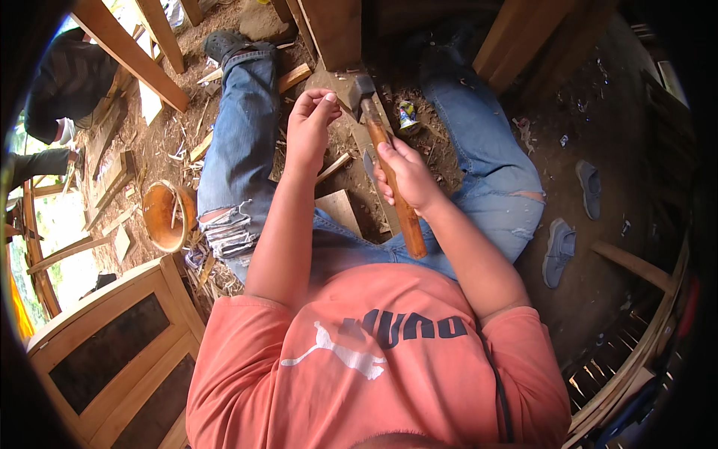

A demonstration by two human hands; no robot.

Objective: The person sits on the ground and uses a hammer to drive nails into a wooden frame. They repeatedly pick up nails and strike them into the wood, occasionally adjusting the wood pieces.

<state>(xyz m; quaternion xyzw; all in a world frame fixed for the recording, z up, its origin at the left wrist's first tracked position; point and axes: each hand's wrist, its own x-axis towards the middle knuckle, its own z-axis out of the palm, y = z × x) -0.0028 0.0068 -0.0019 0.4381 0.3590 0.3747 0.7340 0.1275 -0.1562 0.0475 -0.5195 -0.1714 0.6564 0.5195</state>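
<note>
My right hand (407, 176) is wrapped round the wooden handle of a hammer (410, 224). Its dark metal head points away from me, above a narrow wooden board (380, 139) on the ground between my legs. Just left of the hammer head, my left hand (313, 118) is raised with thumb and forefinger pinched together. Whatever it holds is too small to make out. A flat grey blade-like piece (369, 166) shows beside my right fingers, partly hidden by them.
Upright wooden posts (329, 34) stand ahead. Wood offcuts (335, 168) and shavings litter the dirt floor. At left are an orange bucket (166, 217), a panelled wooden frame (120, 352) and another person's dark clothing (63, 78). Grey shoes (559, 251) lie at right; a crumpled yellow wrapper (407, 116) lies ahead.
</note>
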